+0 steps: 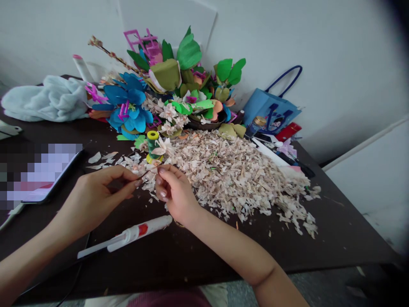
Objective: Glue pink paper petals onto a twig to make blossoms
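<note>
My left hand (96, 198) and my right hand (174, 187) meet over the dark table (204, 251), pinching a thin brown stem (143, 172) between their fingertips. A few pale petals sit at the stem's tip, close to my right fingers. A large heap of pale pink paper petals (233, 177) spreads out to the right of my right hand, with loose scraps (111, 160) near my left hand. Just beyond my hands stands a spool of green floral tape (152, 145) with a yellow end. A white glue gun (128, 234) lies below them.
Large paper flowers in blue, green and pink (166, 89) crowd the back of the table against the wall. A blue tote bag (271, 106) and a small jar (255, 127) stand at the back right. A blurred tablet (38, 175) and pale blue cloth (44, 100) lie at left.
</note>
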`<action>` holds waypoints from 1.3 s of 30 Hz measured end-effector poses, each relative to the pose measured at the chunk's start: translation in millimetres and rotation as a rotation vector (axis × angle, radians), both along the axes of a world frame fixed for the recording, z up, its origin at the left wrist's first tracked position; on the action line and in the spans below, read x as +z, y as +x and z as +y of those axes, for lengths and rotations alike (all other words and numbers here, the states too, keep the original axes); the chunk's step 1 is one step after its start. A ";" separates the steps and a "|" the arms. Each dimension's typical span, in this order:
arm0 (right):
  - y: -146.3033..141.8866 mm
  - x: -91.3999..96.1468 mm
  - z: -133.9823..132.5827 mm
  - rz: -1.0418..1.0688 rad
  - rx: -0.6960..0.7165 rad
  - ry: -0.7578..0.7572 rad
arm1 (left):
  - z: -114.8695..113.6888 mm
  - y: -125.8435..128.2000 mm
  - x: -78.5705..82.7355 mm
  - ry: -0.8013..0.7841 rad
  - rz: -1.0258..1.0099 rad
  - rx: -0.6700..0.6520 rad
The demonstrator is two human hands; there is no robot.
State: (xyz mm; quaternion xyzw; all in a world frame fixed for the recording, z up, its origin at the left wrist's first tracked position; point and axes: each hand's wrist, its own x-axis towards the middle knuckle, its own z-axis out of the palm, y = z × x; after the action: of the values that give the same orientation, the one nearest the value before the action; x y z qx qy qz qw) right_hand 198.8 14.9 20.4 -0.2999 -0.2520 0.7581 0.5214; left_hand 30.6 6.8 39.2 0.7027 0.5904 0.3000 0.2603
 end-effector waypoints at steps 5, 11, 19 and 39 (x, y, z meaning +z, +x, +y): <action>0.5 -0.3 -0.1 0.000 0.011 0.000 | -0.1 -2.0 -2.9 0.012 0.005 -0.021; 2.8 -4.8 -0.6 0.015 0.024 -0.017 | -0.4 -2.5 -2.0 -0.074 -0.056 -0.016; -0.2 -6.0 -1.8 0.029 0.033 -0.022 | -1.9 -1.9 -4.0 -0.095 -0.042 -0.019; 11.4 -13.6 -7.2 -0.029 0.046 -0.022 | -1.3 -23.7 -13.5 -0.102 0.071 -0.008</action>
State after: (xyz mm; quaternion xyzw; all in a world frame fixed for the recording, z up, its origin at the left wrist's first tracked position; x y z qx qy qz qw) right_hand 210.1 7.7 6.8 -0.3108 -0.2581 0.7681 0.4968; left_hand 6.8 5.5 25.7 0.7009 0.6111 0.2433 0.2758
